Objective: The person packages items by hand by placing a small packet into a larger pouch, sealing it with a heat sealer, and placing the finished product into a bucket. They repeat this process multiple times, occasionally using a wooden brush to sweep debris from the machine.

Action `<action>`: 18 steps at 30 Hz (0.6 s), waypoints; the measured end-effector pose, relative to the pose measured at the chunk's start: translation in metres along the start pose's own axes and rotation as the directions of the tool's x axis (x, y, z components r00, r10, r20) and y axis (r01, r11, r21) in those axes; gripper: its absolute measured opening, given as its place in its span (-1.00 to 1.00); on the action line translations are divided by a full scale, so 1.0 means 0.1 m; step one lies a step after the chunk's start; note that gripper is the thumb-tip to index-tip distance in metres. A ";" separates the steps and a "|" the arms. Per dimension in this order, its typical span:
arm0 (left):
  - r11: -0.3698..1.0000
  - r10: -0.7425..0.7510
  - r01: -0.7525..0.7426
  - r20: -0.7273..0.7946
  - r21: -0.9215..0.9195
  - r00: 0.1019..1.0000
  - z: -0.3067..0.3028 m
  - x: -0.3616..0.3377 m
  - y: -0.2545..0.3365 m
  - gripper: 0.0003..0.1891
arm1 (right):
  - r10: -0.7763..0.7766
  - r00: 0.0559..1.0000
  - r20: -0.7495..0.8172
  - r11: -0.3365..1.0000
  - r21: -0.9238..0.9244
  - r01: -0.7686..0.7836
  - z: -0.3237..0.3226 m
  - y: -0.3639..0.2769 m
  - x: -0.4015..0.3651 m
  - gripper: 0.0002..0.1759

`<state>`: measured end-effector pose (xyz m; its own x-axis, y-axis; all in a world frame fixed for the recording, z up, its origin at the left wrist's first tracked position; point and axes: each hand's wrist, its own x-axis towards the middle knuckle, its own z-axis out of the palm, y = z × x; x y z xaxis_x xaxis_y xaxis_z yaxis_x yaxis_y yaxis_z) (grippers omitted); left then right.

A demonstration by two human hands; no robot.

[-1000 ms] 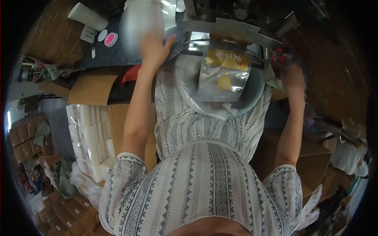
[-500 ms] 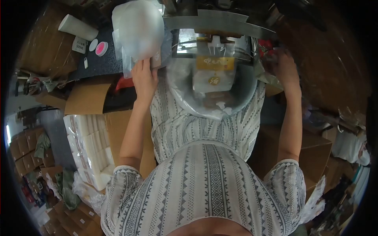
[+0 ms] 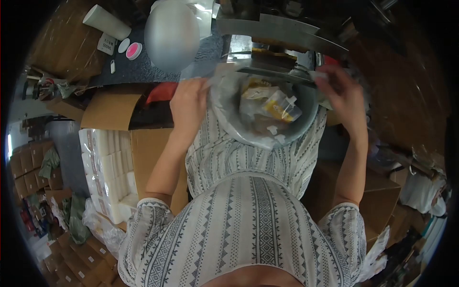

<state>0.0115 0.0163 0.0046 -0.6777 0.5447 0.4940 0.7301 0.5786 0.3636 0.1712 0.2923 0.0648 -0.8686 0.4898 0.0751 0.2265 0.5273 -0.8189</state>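
A round basin (image 3: 229,126) lined with clear plastic rests on the lap, with yellow-and-clear spouted pouches (image 3: 282,109) lying inside. My left hand (image 3: 189,105) is closed at the basin's left rim, its fingertips on a thin clear plastic film (image 3: 203,71). To the right of the basin, my right hand (image 3: 340,93) has its fingers bent together around a small whitish piece, too blurred to identify. Above the basin and between the hands is a metal machine with a long plate (image 3: 282,28).
Left of the machine, a dark tabletop (image 3: 100,71) carries a blurred pale round object (image 3: 172,36), a white cup (image 3: 106,22) and a pink-filled jar (image 3: 134,51). An open carton (image 3: 107,109) and wrapped white stacks (image 3: 107,167) stand lower left. Another carton (image 3: 377,196) is at right.
The pouch that hung upright at the machine is gone from there, and pouches lie in the basin. My left hand has come down and right from the tabletop; my right hand has moved slightly left.
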 end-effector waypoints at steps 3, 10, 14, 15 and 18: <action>0.994 0.087 -0.088 -0.018 -0.058 0.996 -0.07 0.01 0.35 -0.86 | -0.305 0.946 0.108 0.948 -0.064 0.312 0.30 -0.31 -0.02 -0.76; 0.950 0.175 -0.096 0.249 -0.298 0.953 0.02 -0.04 0.44 -0.91 | -0.394 0.886 0.244 0.913 -0.012 0.409 0.37 -0.28 0.01 -0.73; 0.684 0.009 0.464 0.643 -0.563 0.766 0.22 0.04 0.56 -0.79 | -0.183 0.976 0.117 0.983 -0.004 0.185 0.33 -0.11 0.01 -0.73; 0.683 0.008 0.463 0.640 -0.565 0.769 0.27 0.11 0.57 -0.79 | -0.197 0.980 -0.031 0.980 -0.038 0.195 0.30 -0.07 0.02 -0.72; 0.457 -0.092 0.737 0.798 -0.498 0.596 0.46 0.34 0.56 -0.70 | -0.181 0.981 -0.069 0.974 -0.153 0.169 0.15 0.06 -0.01 -0.71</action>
<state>0.0252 0.0953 0.0051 -0.5410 0.7557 -0.3692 -0.1225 0.3635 0.9235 0.1663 0.2844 0.0513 -0.8628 0.4330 0.2610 0.1416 0.7026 -0.6973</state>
